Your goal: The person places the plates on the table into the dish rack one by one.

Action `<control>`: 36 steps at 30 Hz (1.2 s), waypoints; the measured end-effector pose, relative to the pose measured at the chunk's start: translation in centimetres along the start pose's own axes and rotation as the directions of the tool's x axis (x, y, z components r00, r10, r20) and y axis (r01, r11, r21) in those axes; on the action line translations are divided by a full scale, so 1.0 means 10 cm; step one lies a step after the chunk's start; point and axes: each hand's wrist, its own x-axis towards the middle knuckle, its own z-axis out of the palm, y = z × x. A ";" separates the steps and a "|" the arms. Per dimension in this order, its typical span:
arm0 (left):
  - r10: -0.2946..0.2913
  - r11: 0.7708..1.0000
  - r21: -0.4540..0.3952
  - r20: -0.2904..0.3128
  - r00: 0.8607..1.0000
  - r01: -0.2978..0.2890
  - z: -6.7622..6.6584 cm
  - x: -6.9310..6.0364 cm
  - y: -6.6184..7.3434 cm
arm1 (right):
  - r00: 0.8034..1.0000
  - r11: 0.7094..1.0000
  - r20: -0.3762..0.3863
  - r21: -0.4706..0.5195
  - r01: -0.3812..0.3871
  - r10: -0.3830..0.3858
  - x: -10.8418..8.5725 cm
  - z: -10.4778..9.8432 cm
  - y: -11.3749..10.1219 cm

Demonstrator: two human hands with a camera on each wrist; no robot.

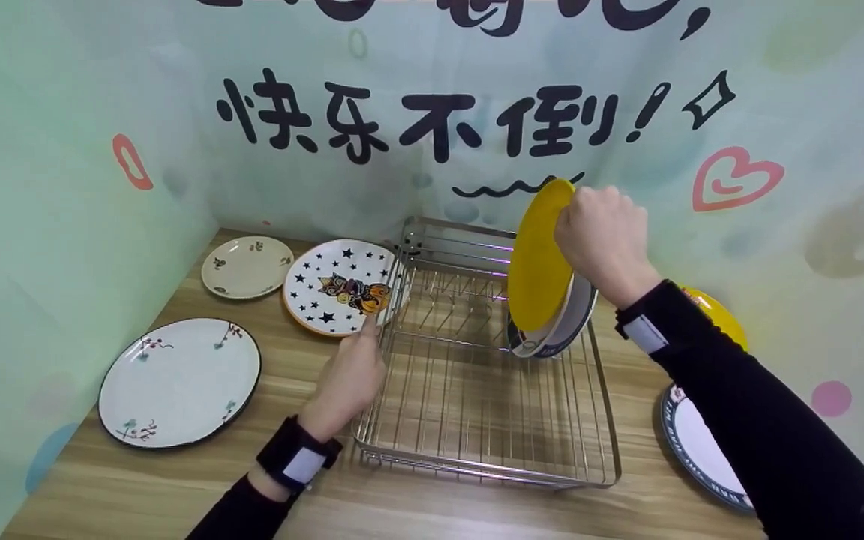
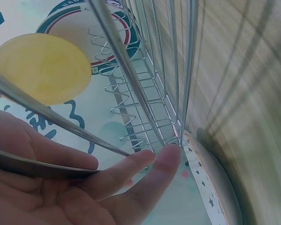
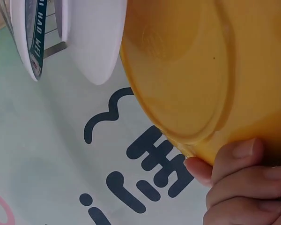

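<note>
The right hand (image 1: 603,238) grips the rim of a yellow plate (image 1: 541,259), held steeply tilted above the right side of the wire dish rack (image 1: 469,469). In the right wrist view, fingers (image 3: 246,185) curl at the edge of the yellow plate (image 3: 178,75). Patterned-rim white dishes (image 1: 576,319) stand in the rack just behind it, partly hidden. At the rack's left side rail, the left hand (image 1: 349,379) holds on; the left wrist view has its fingers (image 2: 152,187) around the metal bars.
Left of the rack lie a small cream plate (image 1: 247,268), a star-patterned plate (image 1: 338,262) and a large white plate (image 1: 177,382). On the right, another yellow dish (image 1: 724,319) and a blue-rimmed plate (image 1: 702,450) are partly behind the right arm. A printed cloth hangs behind.
</note>
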 end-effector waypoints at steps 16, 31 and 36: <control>-0.006 0.999 -0.038 0.008 1.000 0.006 0.00 -0.01 0.00 | 0.995 0.995 0.086 -0.095 -0.034 0.042 0.00 0.16 -0.10; 0.009 1.000 -0.022 -0.014 1.000 -0.010 0.00 -0.01 -0.03 | 0.990 0.997 0.123 -0.057 -0.056 0.063 0.00 0.38 -0.06; 0.004 1.000 -0.028 -0.001 1.000 -0.004 -0.01 0.00 -0.03 | 0.991 0.998 0.118 -0.034 -0.055 0.059 -0.01 0.46 -0.03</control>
